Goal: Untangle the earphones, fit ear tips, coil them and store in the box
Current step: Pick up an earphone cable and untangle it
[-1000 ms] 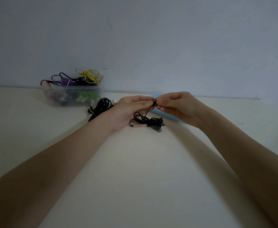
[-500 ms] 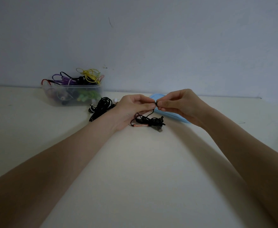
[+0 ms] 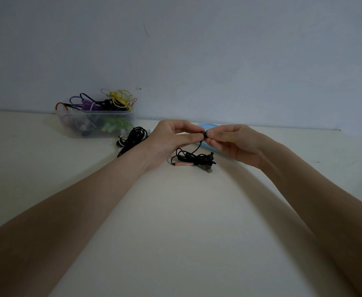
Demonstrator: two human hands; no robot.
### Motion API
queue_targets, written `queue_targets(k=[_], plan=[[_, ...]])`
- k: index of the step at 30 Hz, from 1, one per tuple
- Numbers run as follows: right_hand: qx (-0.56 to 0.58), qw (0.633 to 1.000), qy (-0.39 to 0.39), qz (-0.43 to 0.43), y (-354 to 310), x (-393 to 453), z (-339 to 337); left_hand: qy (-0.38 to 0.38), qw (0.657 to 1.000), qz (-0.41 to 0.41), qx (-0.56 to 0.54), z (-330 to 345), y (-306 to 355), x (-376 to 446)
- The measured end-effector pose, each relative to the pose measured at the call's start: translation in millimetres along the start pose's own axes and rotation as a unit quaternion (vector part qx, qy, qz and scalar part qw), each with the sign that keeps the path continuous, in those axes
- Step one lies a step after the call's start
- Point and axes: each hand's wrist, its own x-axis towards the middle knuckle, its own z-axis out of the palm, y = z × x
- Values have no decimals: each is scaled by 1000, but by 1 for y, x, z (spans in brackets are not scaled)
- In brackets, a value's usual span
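The left hand [image 3: 171,140] and the right hand [image 3: 233,142] both pinch one black earbud [image 3: 203,134] between their fingertips, above the table [image 3: 175,211]. Its cable hangs down to the tangled black earphones [image 3: 197,159]. The clear box [image 3: 94,123] stands far left. No writing can be read.

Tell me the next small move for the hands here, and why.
Probably keep pressing the ear tip onto the earbud: the left hand and right hand both pinch it between them, while its black cable lies bunched on the table, not yet coiled.
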Motion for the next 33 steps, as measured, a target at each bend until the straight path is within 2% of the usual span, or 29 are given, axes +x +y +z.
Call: queue_targets(k=[4, 7, 11, 16, 23, 26, 28, 30, 31, 33], plan=[[27, 999, 8, 16, 1, 1, 2, 9, 1000, 5, -2, -1, -3, 1], [28, 999, 28, -2, 3, 2, 4, 31, 1000, 1, -2, 0, -7, 3], [-47, 996, 33, -67, 4, 2, -1, 43, 999, -12, -28, 4, -7, 2], [-138, 983, 51, -108, 3, 4, -4, 47, 999, -12, -22, 5, -7, 2], [-123, 985, 52, -106, 1, 5, -4, 55, 998, -18, -28, 5, -8, 4], [-126, 978, 106, -124, -7, 4, -12, 87, 995, -16, -39, 8, -8, 5], [-195, 954, 179, -144, -15, 5, -25, 111, 993, -8, -36, 12, -8, 6], [-360, 892, 232, -143, -20, 7, -36, 125, 992, 2, -18, 17, -6, 6], [-435, 861, 228, -132, -20, 8, -38, 128, 992, 4, -14, 20, -6, 6], [-520, 827, 187, -101, -15, 11, -35, 126, 992, 2, -13, 21, -6, 6]])
